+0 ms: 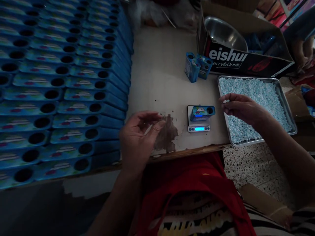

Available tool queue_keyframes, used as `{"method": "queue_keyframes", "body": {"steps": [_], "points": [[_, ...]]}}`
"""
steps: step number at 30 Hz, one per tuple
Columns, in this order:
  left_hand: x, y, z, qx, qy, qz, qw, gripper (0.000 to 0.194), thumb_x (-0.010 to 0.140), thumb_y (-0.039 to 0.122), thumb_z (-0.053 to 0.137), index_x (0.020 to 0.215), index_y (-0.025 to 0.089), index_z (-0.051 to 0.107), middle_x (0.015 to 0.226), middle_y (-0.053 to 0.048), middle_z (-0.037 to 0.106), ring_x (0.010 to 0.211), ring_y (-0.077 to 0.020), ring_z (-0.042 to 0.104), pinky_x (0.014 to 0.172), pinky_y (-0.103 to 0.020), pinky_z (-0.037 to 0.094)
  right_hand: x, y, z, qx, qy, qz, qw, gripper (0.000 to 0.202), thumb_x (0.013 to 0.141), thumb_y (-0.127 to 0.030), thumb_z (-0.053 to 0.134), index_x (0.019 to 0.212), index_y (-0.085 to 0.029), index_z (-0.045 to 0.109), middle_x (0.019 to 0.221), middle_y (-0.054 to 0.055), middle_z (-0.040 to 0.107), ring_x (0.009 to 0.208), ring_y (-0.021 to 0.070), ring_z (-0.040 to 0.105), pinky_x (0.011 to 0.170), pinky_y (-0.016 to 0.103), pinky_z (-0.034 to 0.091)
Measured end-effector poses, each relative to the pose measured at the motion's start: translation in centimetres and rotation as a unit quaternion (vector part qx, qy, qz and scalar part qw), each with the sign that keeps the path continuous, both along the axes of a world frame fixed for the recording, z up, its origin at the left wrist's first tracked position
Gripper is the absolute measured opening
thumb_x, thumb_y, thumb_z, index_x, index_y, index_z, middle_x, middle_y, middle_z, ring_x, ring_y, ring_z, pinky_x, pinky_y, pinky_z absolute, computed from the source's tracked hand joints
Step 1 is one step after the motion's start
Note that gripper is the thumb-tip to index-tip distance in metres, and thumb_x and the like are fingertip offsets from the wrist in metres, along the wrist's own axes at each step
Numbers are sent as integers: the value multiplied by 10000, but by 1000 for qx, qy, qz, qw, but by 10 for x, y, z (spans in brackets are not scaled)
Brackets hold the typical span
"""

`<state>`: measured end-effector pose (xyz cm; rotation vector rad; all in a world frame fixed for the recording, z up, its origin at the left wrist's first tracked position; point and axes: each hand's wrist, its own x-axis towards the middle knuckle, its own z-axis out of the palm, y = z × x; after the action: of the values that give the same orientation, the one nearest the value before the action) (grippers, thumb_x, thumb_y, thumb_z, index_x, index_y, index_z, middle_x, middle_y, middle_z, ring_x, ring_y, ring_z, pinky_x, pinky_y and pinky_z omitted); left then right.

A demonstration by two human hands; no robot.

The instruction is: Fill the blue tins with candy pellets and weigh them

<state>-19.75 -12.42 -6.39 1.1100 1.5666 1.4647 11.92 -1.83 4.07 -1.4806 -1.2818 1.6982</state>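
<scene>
Pinched in the fingertips of my right hand (242, 107) are a few small white candies (225, 101), above the left side of a metal tray (292, 126) full of pale blue and white candies (256, 113). My left hand (139, 139) hovers near the table's front edge, thumb and fingers apart with nothing visible between them. Between my hands stands a small digital scale (199, 124) with a lit display. On its plate rests a blue candy tin (202, 112), its dark round opening facing up.
Rows of blue tins (81, 123) with dark round openings fill the left side. Two more blue containers (193, 67) stand behind the scale. A black cardboard box (248, 60) at the back right holds a metal bowl (225, 32). Another person's hand (301, 54) shows at the far right.
</scene>
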Motion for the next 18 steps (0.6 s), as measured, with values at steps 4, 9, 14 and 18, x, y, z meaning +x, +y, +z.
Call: {"method": "queue_keyframes", "body": {"steps": [4,9,14,18], "points": [[7,8,4,8,10,-42,999,313,849,334,880,1115,243,742,1069,-33,804,1029,-215,780,968,-377,653,-3,0,6,40,-26,43,998,193,892,-267,883,1034,-160,809,777,19,737,630,104,618,576,248,484],[24,24,11,46,-3,-84,995,352,852,338,872,1153,240,716,1102,-42,794,1089,-234,788,1056,-448,658,-7,2,5,112,-49,94,988,217,871,-324,908,1022,-181,844,732,7,743,592,100,594,522,238,442],[40,35,15,72,31,-118,990,359,874,343,874,1182,267,705,1155,-57,790,1140,-248,785,1061,-441,663,-3,6,-5,143,-62,114,981,236,881,-360,894,1036,-188,853,742,21,746,617,116,612,553,258,470],[49,37,16,68,111,-119,984,438,887,355,887,1265,265,683,1228,-70,774,1176,-257,767,1081,-458,651,-2,9,-7,178,-88,139,970,205,906,-355,863,1036,-196,857,714,11,717,628,124,609,568,260,457]]}}
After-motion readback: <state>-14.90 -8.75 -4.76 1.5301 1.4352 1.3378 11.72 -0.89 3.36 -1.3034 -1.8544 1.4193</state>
